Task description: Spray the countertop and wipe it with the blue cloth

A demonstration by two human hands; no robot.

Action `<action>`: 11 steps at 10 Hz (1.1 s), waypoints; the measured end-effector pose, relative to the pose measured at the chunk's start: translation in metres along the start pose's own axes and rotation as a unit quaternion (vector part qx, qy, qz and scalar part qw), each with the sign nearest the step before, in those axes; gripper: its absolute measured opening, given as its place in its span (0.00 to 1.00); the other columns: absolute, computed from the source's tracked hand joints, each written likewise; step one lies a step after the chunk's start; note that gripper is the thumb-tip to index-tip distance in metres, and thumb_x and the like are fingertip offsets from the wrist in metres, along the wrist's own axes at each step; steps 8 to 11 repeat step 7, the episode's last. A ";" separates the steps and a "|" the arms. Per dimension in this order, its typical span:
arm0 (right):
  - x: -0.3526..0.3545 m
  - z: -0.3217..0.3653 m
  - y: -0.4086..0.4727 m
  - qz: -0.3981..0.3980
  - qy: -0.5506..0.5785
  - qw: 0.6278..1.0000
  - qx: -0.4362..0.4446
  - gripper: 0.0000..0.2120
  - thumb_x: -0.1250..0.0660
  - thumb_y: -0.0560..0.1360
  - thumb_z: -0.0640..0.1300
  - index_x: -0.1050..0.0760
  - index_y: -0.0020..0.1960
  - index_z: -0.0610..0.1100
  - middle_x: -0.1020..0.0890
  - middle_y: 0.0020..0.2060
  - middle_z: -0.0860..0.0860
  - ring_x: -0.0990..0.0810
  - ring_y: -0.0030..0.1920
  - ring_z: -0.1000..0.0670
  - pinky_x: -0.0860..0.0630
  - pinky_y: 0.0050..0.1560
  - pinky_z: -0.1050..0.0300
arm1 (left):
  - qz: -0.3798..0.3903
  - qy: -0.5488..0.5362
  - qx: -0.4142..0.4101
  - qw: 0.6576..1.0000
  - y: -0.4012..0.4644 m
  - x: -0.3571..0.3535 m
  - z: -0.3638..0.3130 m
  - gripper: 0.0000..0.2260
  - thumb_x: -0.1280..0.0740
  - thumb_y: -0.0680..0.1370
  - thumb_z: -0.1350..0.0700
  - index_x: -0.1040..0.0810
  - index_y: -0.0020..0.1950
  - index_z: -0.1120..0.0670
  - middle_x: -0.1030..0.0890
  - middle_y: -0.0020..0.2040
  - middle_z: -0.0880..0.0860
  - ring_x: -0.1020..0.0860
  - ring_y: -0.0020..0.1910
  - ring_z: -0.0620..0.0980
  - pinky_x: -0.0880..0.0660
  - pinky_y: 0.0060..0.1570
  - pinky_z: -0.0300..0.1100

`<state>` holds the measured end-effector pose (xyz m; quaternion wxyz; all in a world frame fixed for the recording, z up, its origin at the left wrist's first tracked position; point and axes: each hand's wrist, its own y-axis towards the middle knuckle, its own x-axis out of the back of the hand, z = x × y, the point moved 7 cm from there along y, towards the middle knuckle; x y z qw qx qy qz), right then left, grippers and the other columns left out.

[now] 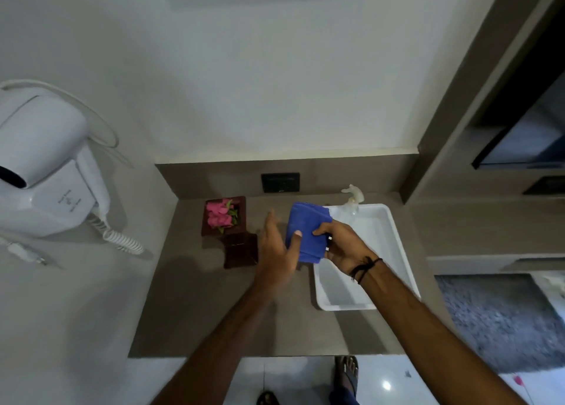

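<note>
Two hands meet over the brown countertop [189, 307], and we read the scene from the left. On the wall hangs a white hair dryer [46, 166] with its coiled cord, well clear of the work. Next, near the back edge, stands a dark wooden box of pink flowers [223, 216], with a second small dark box [240, 253] just in front of it. Our left hand [276, 252] is spread wide, fingers straight, only the thumb touching the blue cloth [307, 232]. Our right hand [339, 245] is closed on the cloth's right edge, holding it folded above the rim of the white tray [397, 245]. Behind the tray we see a pale spray bottle [354, 196], blurred, standing untouched.

We judge that we are folding the cloth into a pad. To do it well, we should press it flat between both palms, keep the edges square, and leave one hand free for the bottle. The two boxes will want lifting aside before we wipe there.
</note>
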<state>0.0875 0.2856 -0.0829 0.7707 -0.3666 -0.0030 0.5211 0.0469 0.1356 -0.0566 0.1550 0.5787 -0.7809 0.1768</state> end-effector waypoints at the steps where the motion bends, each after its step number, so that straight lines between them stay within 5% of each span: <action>1: 0.040 -0.001 -0.008 -0.031 -0.045 0.999 0.004 0.16 0.32 0.68 0.32 0.18 0.54 0.40 0.14 0.46 0.43 0.17 0.47 0.44 0.17 0.43 0.51 | 0.102 -0.190 0.137 0.967 0.001 -0.058 0.020 0.21 0.34 0.82 0.60 0.30 0.74 0.66 0.20 0.66 0.68 0.17 0.57 0.64 0.17 0.55 0.50; 2: 0.088 -0.011 -0.010 -0.105 -0.124 0.987 -0.007 0.18 0.30 0.69 0.28 0.22 0.59 0.33 0.17 0.54 0.34 0.18 0.49 0.40 0.17 0.52 0.42 | 0.130 -0.165 0.189 0.959 -0.002 -0.102 0.041 0.16 0.34 0.81 0.65 0.26 0.67 0.70 0.18 0.59 0.68 0.18 0.43 0.52 0.21 0.35 0.33; 3: 0.131 -0.024 -0.007 -0.180 -0.197 0.963 -0.033 0.16 0.28 0.68 0.28 0.22 0.55 0.32 0.18 0.55 0.31 0.17 0.52 0.37 0.20 0.57 0.35 | 0.183 -0.089 0.219 0.954 -0.006 -0.145 0.056 0.15 0.34 0.81 0.63 0.22 0.66 0.69 0.17 0.62 0.69 0.18 0.48 0.56 0.22 0.38 0.37; 4: 0.156 -0.029 0.000 -0.221 -0.300 0.926 -0.055 0.19 0.24 0.66 0.34 0.20 0.56 0.36 0.16 0.53 0.38 0.16 0.53 0.39 0.18 0.55 0.44 | 0.192 0.010 0.242 0.951 -0.007 -0.171 0.062 0.18 0.34 0.81 0.59 0.23 0.68 0.66 0.18 0.65 0.66 0.18 0.61 0.63 0.22 0.51 0.45; 5: 0.163 -0.028 0.006 -0.217 -0.410 0.885 -0.048 0.20 0.23 0.64 0.38 0.18 0.57 0.39 0.14 0.52 0.42 0.16 0.52 0.43 0.19 0.50 0.56 | 0.213 0.118 0.213 0.946 -0.007 -0.181 0.065 0.18 0.33 0.80 0.57 0.24 0.67 0.66 0.18 0.64 0.65 0.18 0.63 0.63 0.22 0.56 0.49; 6: 0.168 -0.021 0.014 -0.209 -0.467 0.859 -0.025 0.24 0.24 0.65 0.39 0.20 0.61 0.41 0.15 0.54 0.43 0.17 0.55 0.43 0.19 0.55 0.53 | 0.227 0.190 0.170 0.940 -0.003 -0.183 0.061 0.18 0.32 0.79 0.56 0.23 0.65 0.66 0.18 0.63 0.64 0.18 0.61 0.62 0.21 0.58 0.49; 7: 0.174 0.008 0.014 -0.248 -0.474 0.844 0.044 0.29 0.25 0.69 0.45 0.25 0.68 0.42 0.17 0.58 0.44 0.18 0.58 0.45 0.22 0.60 0.55 | 0.192 0.239 0.135 0.942 0.016 -0.170 0.045 0.19 0.32 0.80 0.51 0.26 0.67 0.60 0.21 0.66 0.60 0.19 0.61 0.56 0.23 0.58 0.44; 11: 0.174 0.008 0.014 -0.248 -0.474 0.844 0.044 0.29 0.25 0.69 0.45 0.25 0.68 0.42 0.17 0.58 0.44 0.18 0.58 0.45 0.22 0.60 0.55 | 0.192 0.239 0.135 0.942 0.016 -0.170 0.045 0.19 0.32 0.80 0.51 0.26 0.67 0.60 0.21 0.66 0.60 0.19 0.61 0.56 0.23 0.58 0.44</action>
